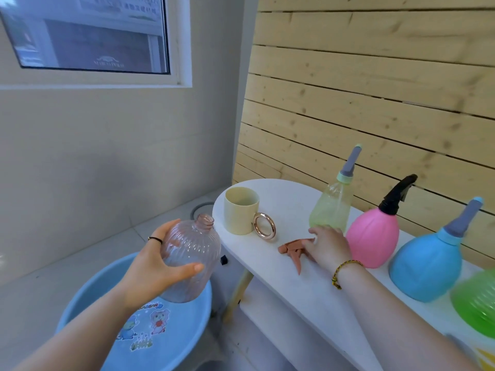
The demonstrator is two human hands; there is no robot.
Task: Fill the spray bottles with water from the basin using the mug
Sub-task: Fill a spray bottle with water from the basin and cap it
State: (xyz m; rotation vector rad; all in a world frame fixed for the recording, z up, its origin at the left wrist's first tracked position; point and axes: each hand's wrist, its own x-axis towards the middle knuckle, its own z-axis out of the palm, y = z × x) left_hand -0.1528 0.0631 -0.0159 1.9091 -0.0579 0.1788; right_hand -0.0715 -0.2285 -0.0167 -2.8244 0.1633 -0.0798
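Nearest the camera, a blue basin (80,298) holding water, with cartoon stickers on its bottom, sits on the floor beside the left edge of the white surface (294,293). The left hand (150,269) grips an uncapped, ribbed, clear pink bottle (192,253) around its body. It holds the bottle in the air above the basin's far rim, neck tilted up towards the surface.

At the near right end of the surface stands a bright green bottle (476,303), blurred. The right hand (329,247) lies on the surface, its fingers curled on the back of a brown spray head (292,247) that rests on the top.

Along the back edge stands a row of capped spray bottles. A blue one (426,266) comes first, then a pink one (372,236) with a black trigger, then a pale yellow-green one (332,210) just behind the right hand.

A cream mug (241,212) with a gold ring handle (264,226) stands upright near the rounded far end, apart from both hands.

Behind the surface rises a wall of pale wooden slats (375,89), and a window (88,33) is set in the grey wall at far left.
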